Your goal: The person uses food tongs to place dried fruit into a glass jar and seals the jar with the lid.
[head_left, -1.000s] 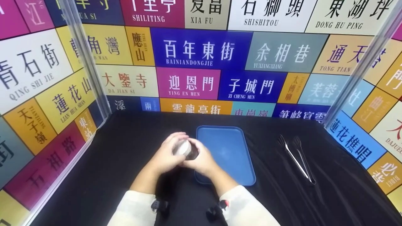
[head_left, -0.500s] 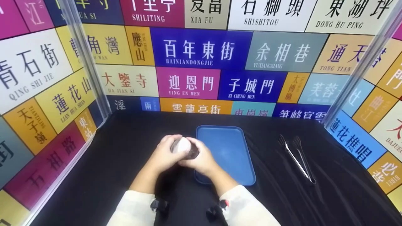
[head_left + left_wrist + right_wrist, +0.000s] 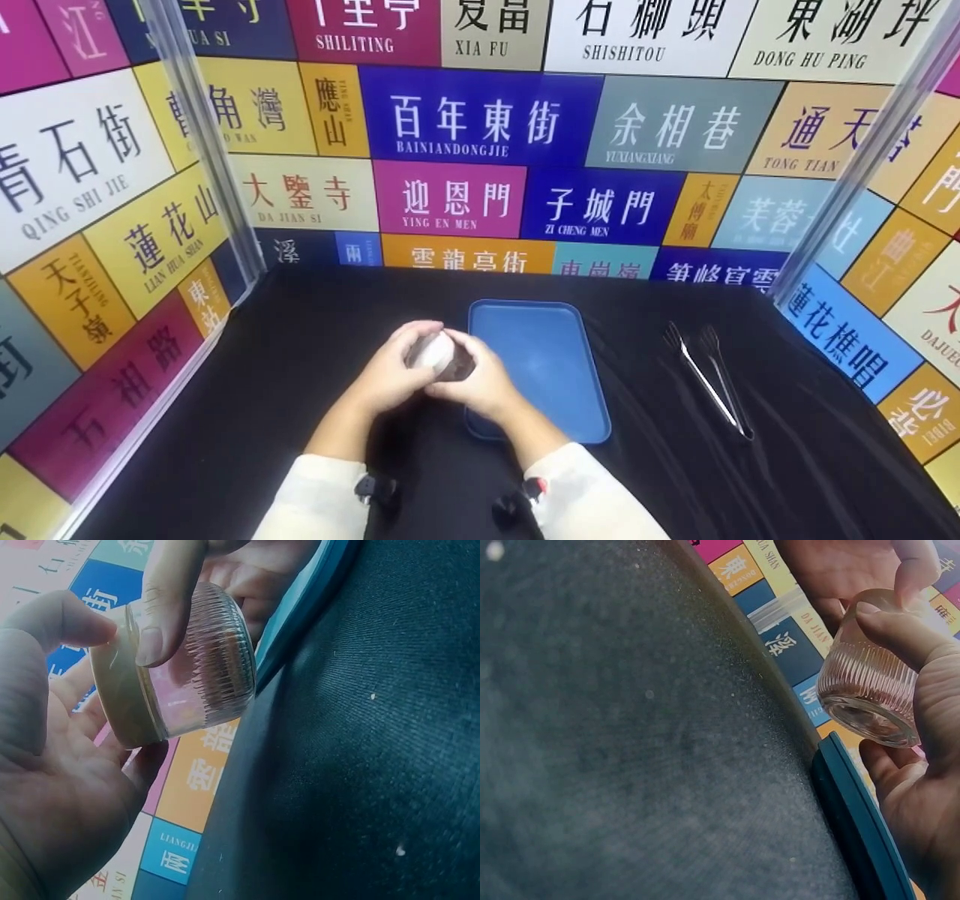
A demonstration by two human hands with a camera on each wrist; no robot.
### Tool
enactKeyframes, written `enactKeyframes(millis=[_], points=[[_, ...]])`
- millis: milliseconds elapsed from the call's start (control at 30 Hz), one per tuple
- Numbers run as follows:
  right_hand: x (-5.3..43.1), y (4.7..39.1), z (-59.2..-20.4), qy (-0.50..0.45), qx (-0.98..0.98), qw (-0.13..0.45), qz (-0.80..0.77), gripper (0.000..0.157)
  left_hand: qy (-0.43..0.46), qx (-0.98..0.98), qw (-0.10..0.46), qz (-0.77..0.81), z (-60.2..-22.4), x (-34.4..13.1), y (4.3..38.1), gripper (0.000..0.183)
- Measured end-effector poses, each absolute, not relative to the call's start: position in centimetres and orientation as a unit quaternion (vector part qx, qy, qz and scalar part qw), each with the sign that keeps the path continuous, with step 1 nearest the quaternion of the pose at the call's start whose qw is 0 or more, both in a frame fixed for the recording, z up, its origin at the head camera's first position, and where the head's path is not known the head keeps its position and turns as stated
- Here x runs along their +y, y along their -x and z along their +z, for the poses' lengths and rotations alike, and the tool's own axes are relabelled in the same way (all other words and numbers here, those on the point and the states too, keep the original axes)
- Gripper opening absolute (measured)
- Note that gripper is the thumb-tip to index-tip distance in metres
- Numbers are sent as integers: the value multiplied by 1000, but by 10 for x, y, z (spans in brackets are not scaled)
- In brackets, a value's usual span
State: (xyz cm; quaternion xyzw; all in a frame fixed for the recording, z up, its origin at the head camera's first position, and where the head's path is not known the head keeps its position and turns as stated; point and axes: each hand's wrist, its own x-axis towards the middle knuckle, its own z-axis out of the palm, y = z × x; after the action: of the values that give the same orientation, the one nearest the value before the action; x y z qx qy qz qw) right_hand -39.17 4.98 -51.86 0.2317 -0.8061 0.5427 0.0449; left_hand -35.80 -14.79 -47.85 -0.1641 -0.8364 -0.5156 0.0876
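Observation:
A clear ribbed glass jar (image 3: 217, 652) with a pale lid (image 3: 124, 694) is held tilted between both hands over the table, just left of the tray in the head view. My left hand (image 3: 386, 375) grips the lid, its thumb on one side and its fingers around the other. With thumb and fingers, my right hand (image 3: 484, 379) holds the glass body. In the right wrist view the ribbed side and the bottom of the jar show, and the glass looks see-through. Much of the jar is hidden by the hands in the head view.
A blue tray (image 3: 551, 367) lies on the black cloth (image 3: 300, 360) beside the right hand. Metal tongs (image 3: 709, 382) rest with spread arms farther right. Printed panels (image 3: 480, 112) wall in the table at the back and both sides.
The left hand has shifted its fingers slightly around the lid, and the lid's tilt has changed a little. The right hand has stayed nearly in place; tray and tongs have not moved.

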Motion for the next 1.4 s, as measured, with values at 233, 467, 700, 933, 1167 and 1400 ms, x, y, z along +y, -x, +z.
enactKeyframes(millis=[233,467,700,933,1167,1400], points=[[50,392,-518,-228,-805,45,546,95,106,-863,101,-484,-479,-146,359,79],[50,393,-518,-236,-808,57,536,96,62,-888,87,-447,-477,-143,357,83],[50,392,-518,-234,-812,56,531,97,119,-865,91,-479,-477,-146,357,70],[51,390,-518,-236,-798,45,552,96,168,-839,90,-510,-479,-149,358,66],[49,390,-517,-240,-762,22,601,92,182,-809,93,-552,-481,-150,359,72],[47,392,-517,-241,-696,-8,677,95,161,-722,52,-671,-488,-159,361,91]])
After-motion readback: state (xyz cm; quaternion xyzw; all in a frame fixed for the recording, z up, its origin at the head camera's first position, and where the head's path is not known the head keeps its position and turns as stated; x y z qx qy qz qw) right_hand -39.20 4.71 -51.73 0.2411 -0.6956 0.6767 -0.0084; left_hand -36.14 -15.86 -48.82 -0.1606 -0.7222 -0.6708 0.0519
